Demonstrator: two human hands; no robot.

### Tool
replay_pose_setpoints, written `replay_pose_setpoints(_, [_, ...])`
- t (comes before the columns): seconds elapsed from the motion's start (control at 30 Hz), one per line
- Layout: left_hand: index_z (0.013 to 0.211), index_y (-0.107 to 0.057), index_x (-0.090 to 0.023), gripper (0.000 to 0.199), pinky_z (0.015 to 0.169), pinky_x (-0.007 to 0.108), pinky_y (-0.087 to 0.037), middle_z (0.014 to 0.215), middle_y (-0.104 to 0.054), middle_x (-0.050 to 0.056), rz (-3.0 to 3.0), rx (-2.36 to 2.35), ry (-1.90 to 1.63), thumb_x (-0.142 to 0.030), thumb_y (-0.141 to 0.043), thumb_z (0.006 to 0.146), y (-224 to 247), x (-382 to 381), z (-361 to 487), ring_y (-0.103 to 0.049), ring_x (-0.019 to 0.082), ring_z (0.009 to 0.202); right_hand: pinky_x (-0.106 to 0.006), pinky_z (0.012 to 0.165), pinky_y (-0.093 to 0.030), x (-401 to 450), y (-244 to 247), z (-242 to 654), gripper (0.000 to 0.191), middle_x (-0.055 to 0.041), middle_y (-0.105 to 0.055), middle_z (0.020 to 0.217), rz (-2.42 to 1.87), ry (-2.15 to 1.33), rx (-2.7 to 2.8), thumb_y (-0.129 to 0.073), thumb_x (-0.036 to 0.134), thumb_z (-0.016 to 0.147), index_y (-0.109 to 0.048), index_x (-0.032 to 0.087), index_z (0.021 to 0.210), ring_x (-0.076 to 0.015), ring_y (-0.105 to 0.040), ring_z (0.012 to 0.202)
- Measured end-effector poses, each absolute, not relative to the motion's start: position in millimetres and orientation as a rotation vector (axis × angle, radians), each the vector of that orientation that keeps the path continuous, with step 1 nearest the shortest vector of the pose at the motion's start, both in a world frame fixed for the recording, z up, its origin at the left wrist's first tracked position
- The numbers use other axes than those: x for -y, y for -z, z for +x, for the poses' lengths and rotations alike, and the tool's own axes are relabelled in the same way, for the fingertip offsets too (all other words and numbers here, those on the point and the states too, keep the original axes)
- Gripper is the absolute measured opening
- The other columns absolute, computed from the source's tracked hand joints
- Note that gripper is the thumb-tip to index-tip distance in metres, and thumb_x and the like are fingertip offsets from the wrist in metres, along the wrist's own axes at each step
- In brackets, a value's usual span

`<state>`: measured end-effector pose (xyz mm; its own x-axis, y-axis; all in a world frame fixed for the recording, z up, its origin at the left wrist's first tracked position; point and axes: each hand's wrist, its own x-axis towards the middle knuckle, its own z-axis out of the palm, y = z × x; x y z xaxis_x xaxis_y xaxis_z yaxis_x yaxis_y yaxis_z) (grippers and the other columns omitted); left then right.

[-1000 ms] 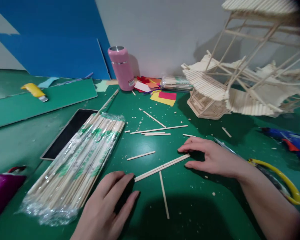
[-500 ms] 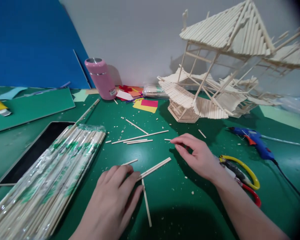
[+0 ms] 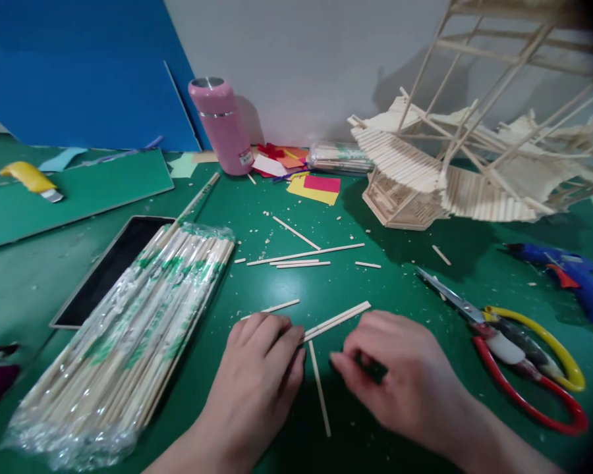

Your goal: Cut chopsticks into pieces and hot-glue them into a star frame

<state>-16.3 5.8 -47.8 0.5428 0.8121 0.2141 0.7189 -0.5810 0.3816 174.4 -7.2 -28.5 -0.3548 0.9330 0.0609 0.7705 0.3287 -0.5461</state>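
Note:
My left hand [image 3: 264, 368] rests low over the table with its fingers curled round the near ends of two thin wooden sticks [image 3: 338, 320], which lie side by side and point up to the right. Another thin stick [image 3: 319, 388] runs down from beside its fingertips, and a further stick [image 3: 281, 307] pokes out behind its knuckles. My right hand [image 3: 400, 375] is just right of the paired sticks, slightly blurred, its fingers bent and the thumb a little apart; nothing shows between them. Beyond the hands lie a long stick [image 3: 306, 255] and a short piece [image 3: 367, 264].
At left, a plastic-wrapped bundle of sticks [image 3: 128, 329] overlaps a dark flat tablet-like object [image 3: 106, 276]. Red-and-yellow-handled pliers [image 3: 504, 349] and a blue glue gun [image 3: 573, 270] lie right. A stick-built model [image 3: 405, 158], pink flask [image 3: 222, 125] and yellow cutter [image 3: 29, 179] stand or lie farther back.
My right hand has let go of the short stick piece, which now lies on the table, and has come nearer to my left hand. The camera view has shifted down and left.

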Motion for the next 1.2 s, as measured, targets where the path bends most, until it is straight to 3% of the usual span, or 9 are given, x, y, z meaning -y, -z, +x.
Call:
replay_pose_setpoints(0.2, [0.092,-0.058,-0.016,0.019,0.070,0.035,-0.040,0.085,-0.056,0.006,2.543,-1.314,-0.606,-0.015,-0.042,0.081,46.4,-4.2,-20.0,-0.048,0.019,0.079,-0.029,0.054,-0.021,21.6,39.3,143.8,0.017,0.0011,-0.052,0.062,-1.673,-0.453,2.386,-0.048,0.029,0.076,-0.048,0.022,0.061,-0.0149,-0.044,0.060])
replay_pose_setpoints(0.6, [0.088,-0.061,-0.018,0.020,0.069,0.035,-0.038,0.080,-0.054,0.006,2.529,-1.277,-0.575,-0.021,-0.042,0.083,48.2,-5.6,-21.7,-0.047,0.019,0.078,-0.027,0.054,-0.024,28.2,39.5,150.5,0.015,0.0004,-0.052,0.064,-1.837,-0.448,2.353,-0.046,0.027,0.079,-0.049,0.020,0.066,-0.0143,-0.045,0.059])
replay_pose_setpoints(1.2, [0.090,-0.060,-0.019,0.021,0.066,0.036,-0.035,0.081,-0.054,0.006,2.507,-1.271,-0.488,-0.023,-0.040,0.084,51.8,-7.4,-17.8,-0.045,0.020,0.078,-0.027,0.053,-0.019,20.5,45.9,143.5,0.018,0.0045,-0.048,0.055,-1.915,-0.466,2.244,-0.046,0.024,0.075,-0.045,0.021,0.057,-0.0113,-0.040,0.052])
